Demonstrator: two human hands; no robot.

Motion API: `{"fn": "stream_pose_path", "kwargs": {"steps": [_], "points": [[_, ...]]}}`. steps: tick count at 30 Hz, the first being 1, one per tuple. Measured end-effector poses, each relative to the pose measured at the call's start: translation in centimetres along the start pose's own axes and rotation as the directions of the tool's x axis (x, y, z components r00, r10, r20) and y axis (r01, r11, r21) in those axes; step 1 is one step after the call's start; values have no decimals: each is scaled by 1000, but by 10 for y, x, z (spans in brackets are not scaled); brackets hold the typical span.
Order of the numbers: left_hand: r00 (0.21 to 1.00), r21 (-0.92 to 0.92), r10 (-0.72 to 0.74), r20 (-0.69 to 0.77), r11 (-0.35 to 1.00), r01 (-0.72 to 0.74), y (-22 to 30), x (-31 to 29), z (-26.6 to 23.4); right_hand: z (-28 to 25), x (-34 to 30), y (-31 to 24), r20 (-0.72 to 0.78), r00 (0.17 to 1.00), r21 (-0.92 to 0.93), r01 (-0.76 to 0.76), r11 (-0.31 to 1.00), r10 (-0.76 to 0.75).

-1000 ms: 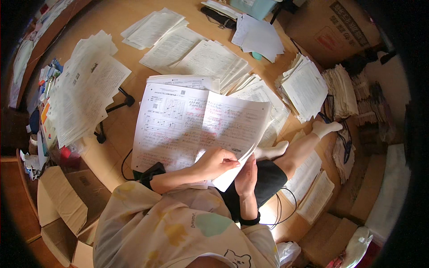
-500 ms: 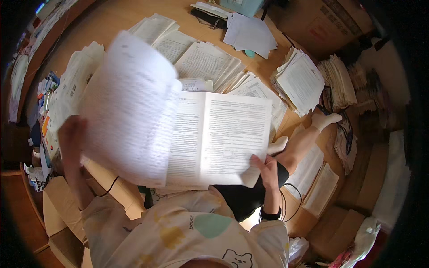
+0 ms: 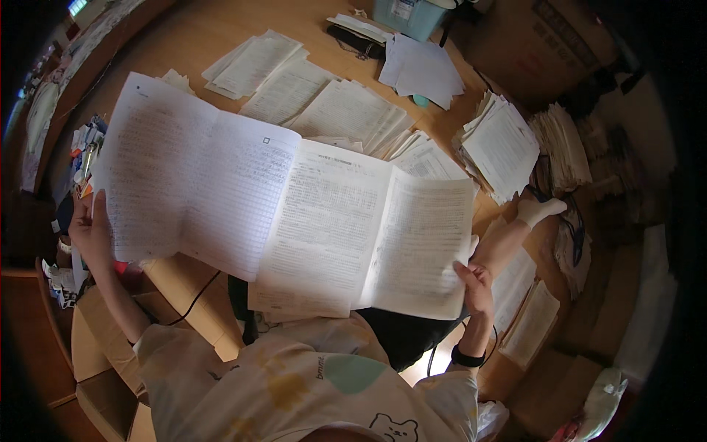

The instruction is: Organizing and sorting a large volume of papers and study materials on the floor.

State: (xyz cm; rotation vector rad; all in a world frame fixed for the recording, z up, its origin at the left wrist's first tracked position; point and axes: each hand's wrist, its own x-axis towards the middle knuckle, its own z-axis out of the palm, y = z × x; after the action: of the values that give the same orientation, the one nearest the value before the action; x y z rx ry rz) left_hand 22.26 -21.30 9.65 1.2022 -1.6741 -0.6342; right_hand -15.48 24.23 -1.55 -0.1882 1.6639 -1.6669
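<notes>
A: Where're the papers (image 3: 331, 228) rn?
B: Held open in front of the patterned shirt (image 3: 294, 368), stretched btwn both hands.
A: L grip (image 3: 92, 234)?
B: Clamped on the papers' outer L edge, low down.
A: R grip (image 3: 477, 289)?
B: Pinched on the R edge, thumb on top. Blk wristband (image 3: 467, 359) below.
A: Nearby?
B: Paper stacks (image 3: 347, 110) on the floor (image 3: 188, 44) beyond; cardbd box (image 3: 99, 335) by L forearm (image 3: 127, 302).
</notes>
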Motion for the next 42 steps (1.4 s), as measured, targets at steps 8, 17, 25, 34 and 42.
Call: {"fn": "stream_pose_path", "kwargs": {"steps": [8,17,25,34,42], "points": [[952,332,301,62,893,-304,10,-2,20,99,5,-69,241,948,-291,274,916,-207],[972,208,139,189,962,-178,23,-18,32,194,15,-63,485,848,-642,511,572,-214],[914,267,405,-23,884,-385,23,-8,17,102,1,-80,352,893,-554,440,707,-281],[988,134,139,67,980,-147,8,34,-12,-74,-20,-34,-151,978,-455,59,889,-142],[924,396,17,381,901,-180,-1,49,23,-161,-15,2,-305,952,-690,-220,689,-2]]}}
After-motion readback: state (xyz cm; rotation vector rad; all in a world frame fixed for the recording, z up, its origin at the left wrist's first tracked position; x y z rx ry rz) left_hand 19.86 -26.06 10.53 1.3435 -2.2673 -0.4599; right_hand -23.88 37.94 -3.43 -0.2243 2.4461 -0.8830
